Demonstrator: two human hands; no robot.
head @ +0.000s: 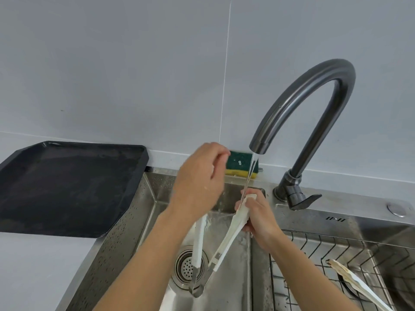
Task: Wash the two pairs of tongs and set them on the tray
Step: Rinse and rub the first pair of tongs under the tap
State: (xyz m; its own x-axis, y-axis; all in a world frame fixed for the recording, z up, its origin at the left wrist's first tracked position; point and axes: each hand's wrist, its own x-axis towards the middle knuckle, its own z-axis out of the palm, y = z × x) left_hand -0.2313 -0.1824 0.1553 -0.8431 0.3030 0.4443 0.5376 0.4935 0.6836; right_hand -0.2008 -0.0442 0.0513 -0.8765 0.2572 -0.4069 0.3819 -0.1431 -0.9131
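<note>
White tongs (226, 241): centre of the frame, over the sink (125, 221); hinge end down near the drain (187, 267), the two arms spread in a V.
Right hand (260, 218): wrapped round the tip of the right-side arm, holding it up into the water.
Left hand (197, 180): above the other arm, fingers curled with the thumb near the fingertips. That arm runs up under the palm, so I cannot tell whether it is gripped.
Water (249, 176): a thin stream from the tap (314, 104), landing on the held tip.
Second tongs (357, 283): lower right of the frame, lying in the wire rack (310, 250), browned at the tip, well apart from both hands.
Tray (67, 187): dark, left of the frame, on the counter just beside the sink; no tongs on it.
Sponge (241, 167): green and yellow, at the back edge of the sink behind the left hand, touched by neither hand.
Step in hand: rinsing the first pair. The task looks early, since neither pair is on the tray and the other one seems unwashed.
Next move: probably turn the pair so the stream reaches the other arm and the hinge, or bring in the sponge. A firm hold matters, as wet arms may slip, and the carry to the tray goes leftward over the sink edge.
</note>
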